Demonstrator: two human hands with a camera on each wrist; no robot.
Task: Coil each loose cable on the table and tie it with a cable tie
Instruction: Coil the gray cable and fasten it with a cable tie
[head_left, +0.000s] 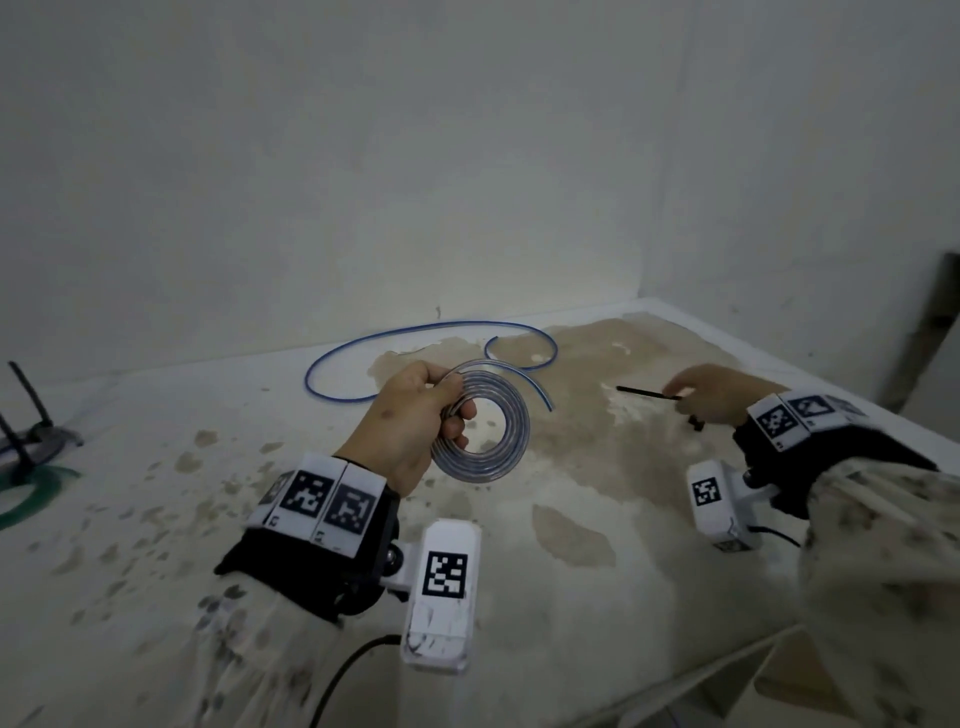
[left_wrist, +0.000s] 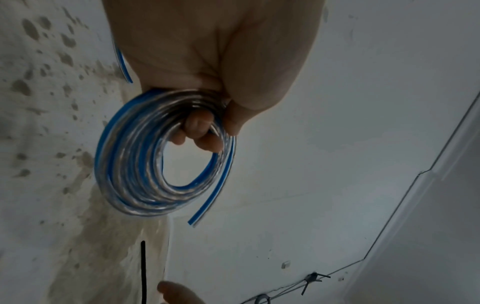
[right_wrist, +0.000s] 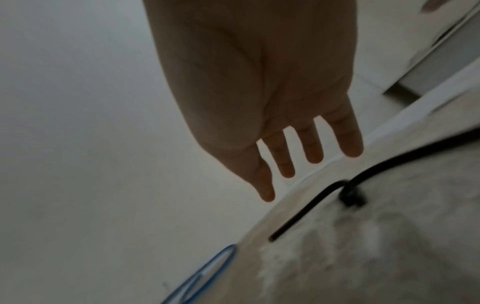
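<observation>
Two hands are over the stained white surface (head_left: 649, 597). The left hand (head_left: 410, 421) grips a coiled cable (head_left: 483, 421) — clear with a blue stripe — fingers curled through the ring and thumb pressed on its top, holding it up off the surface; one short free end (left_wrist: 207, 205) curves out from the coil. The right hand (head_left: 722, 392) reaches out to the right, well apart from the coil, over a thin black cable tie (head_left: 647, 392). From the head view its fingertips seem to touch the tie's near end, yet the right wrist view shows straight, spread fingers (right_wrist: 314, 152) with the tie (right_wrist: 306, 209) lying below them, so whether it is pinched cannot be told — the hand reads as released. Farther back, near the wall, a loose blue cable (head_left: 415, 332) lies in a wide open loop on the surface. At the far left edge sit a green coil (head_left: 31, 493) and a dark stand (head_left: 36, 431).
</observation>
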